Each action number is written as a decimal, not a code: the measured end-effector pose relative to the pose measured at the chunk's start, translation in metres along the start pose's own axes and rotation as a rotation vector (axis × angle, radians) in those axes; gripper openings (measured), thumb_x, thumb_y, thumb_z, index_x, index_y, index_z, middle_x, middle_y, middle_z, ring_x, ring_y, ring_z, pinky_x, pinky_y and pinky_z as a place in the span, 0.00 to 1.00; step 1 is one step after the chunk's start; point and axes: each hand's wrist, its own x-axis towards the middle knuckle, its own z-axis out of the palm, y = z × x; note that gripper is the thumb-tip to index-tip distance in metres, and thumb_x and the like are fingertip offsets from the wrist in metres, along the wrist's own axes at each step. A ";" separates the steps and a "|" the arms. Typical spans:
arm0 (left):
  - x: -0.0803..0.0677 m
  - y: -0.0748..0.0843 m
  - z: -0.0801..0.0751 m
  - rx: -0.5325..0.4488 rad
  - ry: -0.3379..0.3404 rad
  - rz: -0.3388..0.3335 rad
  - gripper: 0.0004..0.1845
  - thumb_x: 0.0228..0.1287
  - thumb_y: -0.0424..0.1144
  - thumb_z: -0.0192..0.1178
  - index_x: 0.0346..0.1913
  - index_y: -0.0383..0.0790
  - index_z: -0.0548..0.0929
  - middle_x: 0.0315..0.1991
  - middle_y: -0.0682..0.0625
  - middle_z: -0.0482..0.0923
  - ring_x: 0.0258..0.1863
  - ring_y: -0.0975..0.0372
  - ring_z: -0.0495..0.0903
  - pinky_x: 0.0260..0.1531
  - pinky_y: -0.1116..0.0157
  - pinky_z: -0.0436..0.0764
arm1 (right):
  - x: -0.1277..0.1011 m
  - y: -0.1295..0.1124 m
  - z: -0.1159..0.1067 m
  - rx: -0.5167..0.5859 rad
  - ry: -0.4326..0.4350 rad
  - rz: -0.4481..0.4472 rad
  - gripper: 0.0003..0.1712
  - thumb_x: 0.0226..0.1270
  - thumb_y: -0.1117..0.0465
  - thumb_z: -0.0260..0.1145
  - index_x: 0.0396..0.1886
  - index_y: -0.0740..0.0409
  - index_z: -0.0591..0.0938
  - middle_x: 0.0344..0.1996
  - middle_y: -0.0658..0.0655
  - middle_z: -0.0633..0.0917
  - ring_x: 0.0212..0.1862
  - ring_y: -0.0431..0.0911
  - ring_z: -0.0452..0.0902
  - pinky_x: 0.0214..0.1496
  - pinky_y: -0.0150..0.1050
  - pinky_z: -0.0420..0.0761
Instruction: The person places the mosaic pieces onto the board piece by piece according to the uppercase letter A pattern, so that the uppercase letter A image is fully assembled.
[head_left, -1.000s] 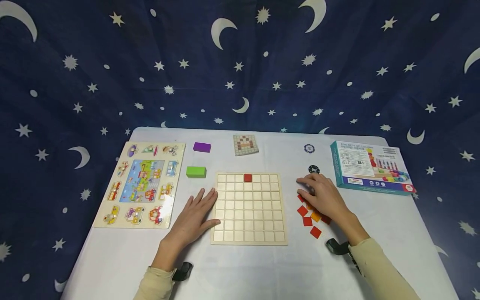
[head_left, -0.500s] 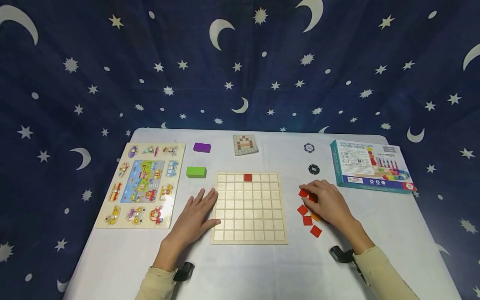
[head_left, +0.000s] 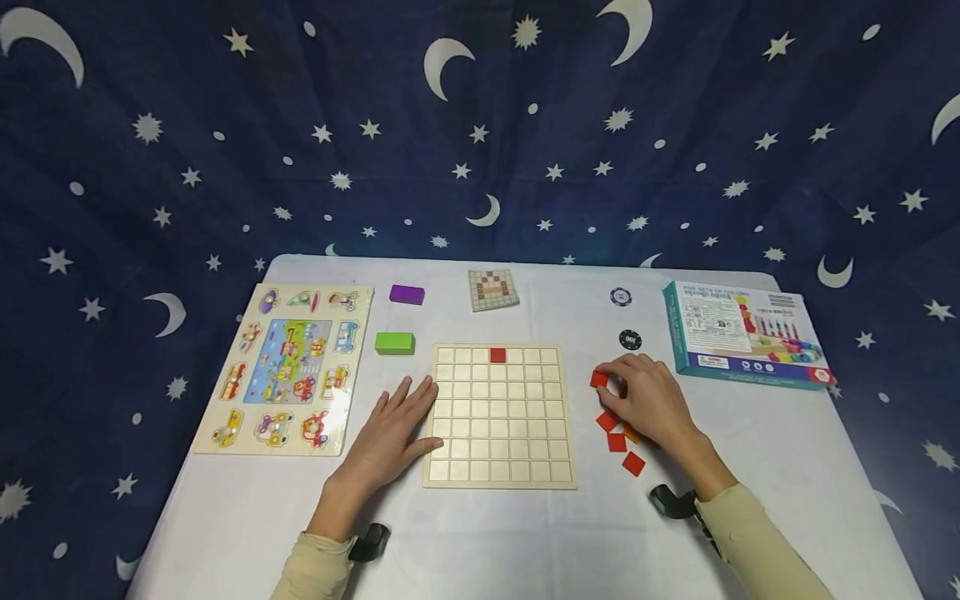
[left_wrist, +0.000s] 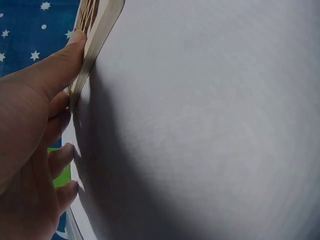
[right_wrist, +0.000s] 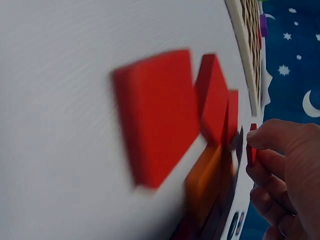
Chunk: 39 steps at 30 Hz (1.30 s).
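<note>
- Red tile (head_left: 598, 379) pinched in right hand (head_left: 648, 400) fingertips, just above the loose tile pile (head_left: 619, 437) on the counter (head_left: 675, 550), right of the grid board (head_left: 498, 417).
- Left hand (head_left: 390, 433) flat, fingers straight, pressing the board's left edge.
- One red square (head_left: 497, 356) seated in the top row.

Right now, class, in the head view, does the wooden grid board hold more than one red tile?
No, the wooden grid board shows just one red tile, seated in its top row; every other square is bare.
</note>
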 end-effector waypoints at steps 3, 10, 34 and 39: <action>0.000 0.000 0.000 -0.001 0.002 0.003 0.44 0.72 0.54 0.67 0.84 0.42 0.63 0.86 0.46 0.58 0.87 0.42 0.52 0.84 0.35 0.54 | 0.008 -0.011 0.004 0.014 0.009 -0.016 0.19 0.64 0.56 0.76 0.54 0.55 0.91 0.46 0.59 0.91 0.49 0.55 0.82 0.51 0.51 0.78; 0.001 0.000 0.000 0.000 0.008 0.016 0.44 0.72 0.54 0.67 0.84 0.42 0.63 0.86 0.46 0.58 0.87 0.42 0.52 0.84 0.35 0.54 | 0.030 -0.040 0.013 0.033 0.001 -0.095 0.19 0.64 0.55 0.76 0.54 0.52 0.91 0.46 0.55 0.90 0.47 0.51 0.81 0.49 0.48 0.77; 0.000 -0.002 0.002 0.000 0.015 0.014 0.44 0.71 0.54 0.68 0.84 0.42 0.63 0.86 0.46 0.59 0.87 0.42 0.53 0.84 0.34 0.54 | 0.051 -0.086 0.042 0.065 -0.078 -0.244 0.18 0.72 0.52 0.75 0.58 0.49 0.91 0.48 0.52 0.87 0.49 0.47 0.79 0.51 0.45 0.82; -0.001 -0.002 0.002 -0.001 0.017 0.013 0.44 0.72 0.54 0.68 0.84 0.42 0.63 0.86 0.46 0.59 0.87 0.42 0.53 0.84 0.34 0.54 | 0.048 -0.080 0.040 0.098 -0.077 -0.223 0.21 0.71 0.51 0.75 0.60 0.50 0.90 0.50 0.52 0.87 0.50 0.47 0.79 0.53 0.47 0.82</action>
